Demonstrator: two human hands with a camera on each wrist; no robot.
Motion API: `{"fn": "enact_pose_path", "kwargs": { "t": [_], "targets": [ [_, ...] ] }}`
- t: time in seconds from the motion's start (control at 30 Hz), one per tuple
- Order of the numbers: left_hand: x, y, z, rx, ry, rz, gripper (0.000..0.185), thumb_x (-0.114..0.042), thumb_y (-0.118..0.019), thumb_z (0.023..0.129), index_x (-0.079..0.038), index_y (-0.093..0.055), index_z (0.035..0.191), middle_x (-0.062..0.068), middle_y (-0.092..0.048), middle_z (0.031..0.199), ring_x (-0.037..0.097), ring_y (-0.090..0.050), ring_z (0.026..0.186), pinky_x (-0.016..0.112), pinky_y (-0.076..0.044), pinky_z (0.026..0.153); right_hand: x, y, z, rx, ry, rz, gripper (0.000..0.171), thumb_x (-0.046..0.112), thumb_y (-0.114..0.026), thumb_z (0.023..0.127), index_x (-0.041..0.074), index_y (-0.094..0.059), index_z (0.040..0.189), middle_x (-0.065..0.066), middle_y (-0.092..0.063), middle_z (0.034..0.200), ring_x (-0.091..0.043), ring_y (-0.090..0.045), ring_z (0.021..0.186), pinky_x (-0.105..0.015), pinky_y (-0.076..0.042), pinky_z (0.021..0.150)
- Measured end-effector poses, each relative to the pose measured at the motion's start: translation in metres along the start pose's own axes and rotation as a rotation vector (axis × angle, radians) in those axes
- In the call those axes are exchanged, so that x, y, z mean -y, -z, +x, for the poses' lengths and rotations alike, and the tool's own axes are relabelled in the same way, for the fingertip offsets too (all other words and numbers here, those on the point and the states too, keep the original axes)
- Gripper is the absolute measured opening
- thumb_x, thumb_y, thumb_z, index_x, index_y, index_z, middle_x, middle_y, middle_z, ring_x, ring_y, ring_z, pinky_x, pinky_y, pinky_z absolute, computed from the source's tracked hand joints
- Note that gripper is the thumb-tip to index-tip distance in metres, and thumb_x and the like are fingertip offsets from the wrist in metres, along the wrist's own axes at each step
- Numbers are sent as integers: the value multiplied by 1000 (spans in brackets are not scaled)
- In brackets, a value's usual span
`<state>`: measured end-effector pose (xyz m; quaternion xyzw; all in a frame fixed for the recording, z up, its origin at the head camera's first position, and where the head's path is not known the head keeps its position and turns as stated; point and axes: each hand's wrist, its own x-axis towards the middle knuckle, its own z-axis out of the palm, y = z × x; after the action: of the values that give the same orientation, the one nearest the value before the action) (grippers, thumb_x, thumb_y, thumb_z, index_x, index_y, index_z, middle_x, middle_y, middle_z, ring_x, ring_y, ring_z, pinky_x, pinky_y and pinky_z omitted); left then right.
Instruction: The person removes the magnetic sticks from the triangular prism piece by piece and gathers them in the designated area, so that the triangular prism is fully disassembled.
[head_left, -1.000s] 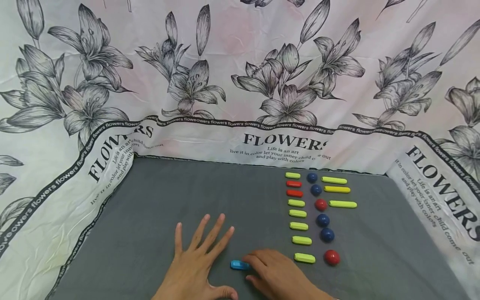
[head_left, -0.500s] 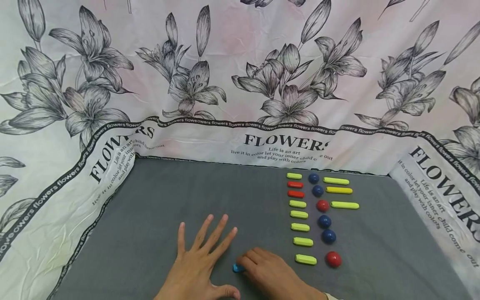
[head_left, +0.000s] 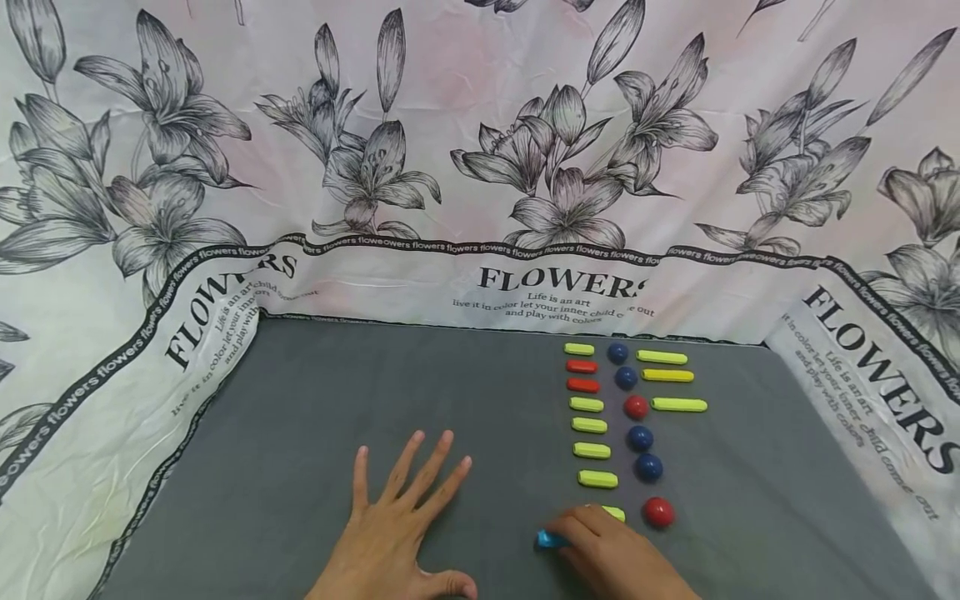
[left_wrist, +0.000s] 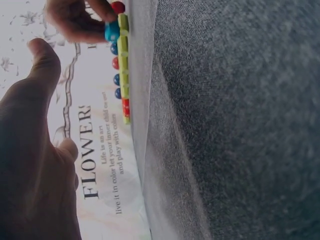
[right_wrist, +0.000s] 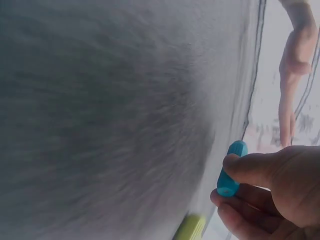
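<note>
My right hand (head_left: 615,550) pinches a short ribbed blue stick (head_left: 550,540) between thumb and fingers, low over the grey cloth near the front. The right wrist view shows the stick's ridged side and one blunt end (right_wrist: 228,190); the thumb covers its middle. Just beyond that hand, partly hidden by it, lies the nearest lime-yellow stick (head_left: 614,514) of a column. To the left, my left hand (head_left: 393,525) holds nothing, its fingers spread over the grey cloth. The left wrist view catches the blue stick (left_wrist: 112,31) in front of the row of sticks and balls.
Up the right side runs a column of short lime-yellow sticks (head_left: 597,479) and two red sticks (head_left: 582,385). Beside it stand blue balls (head_left: 648,467) and red balls (head_left: 659,512), then three longer yellow sticks (head_left: 667,376). A flower-printed curtain (head_left: 555,287) borders the grey cloth (head_left: 360,375).
The right hand has taken the blue stick between thumb and fingers and carried it to the right, towards the nearest lime-yellow stick. The left hand stays spread in nearly the same place.
</note>
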<state>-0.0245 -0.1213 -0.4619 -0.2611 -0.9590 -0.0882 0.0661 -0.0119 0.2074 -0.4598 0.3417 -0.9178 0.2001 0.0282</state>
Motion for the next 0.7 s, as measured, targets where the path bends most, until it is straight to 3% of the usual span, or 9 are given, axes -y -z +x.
{"fn": "enact_pose_path", "kwargs": {
  "t": [0.23, 0.5, 0.7],
  "targets": [
    [3, 0, 1, 18, -6, -26, 125, -101, -54, 69, -44, -5, 169, -10, 4, 178, 22, 7, 164, 71, 20, 116, -16, 1, -28, -55, -44, -71, 42, 9, -90, 82, 24, -69, 116, 13, -64, 109, -5, -61, 95, -26, -58, 78],
    [4, 0, 1, 17, -4, -30, 125, -101, -54, 69, -44, -6, 169, -10, 3, 178, 23, 6, 164, 70, 20, 117, -15, 14, -30, 94, -233, -53, 36, 18, -87, 89, 27, -69, 118, 16, -63, 112, -2, -57, 95, -27, -59, 81],
    [3, 2, 1, 15, -1, -32, 125, -101, -55, 68, -44, -7, 169, -11, 4, 178, 22, 7, 164, 70, 19, 117, -19, 14, -30, 146, -238, -31, 33, 18, -86, 90, 27, -70, 117, 15, -64, 111, -1, -57, 93, -27, -59, 81]
  ]
}}
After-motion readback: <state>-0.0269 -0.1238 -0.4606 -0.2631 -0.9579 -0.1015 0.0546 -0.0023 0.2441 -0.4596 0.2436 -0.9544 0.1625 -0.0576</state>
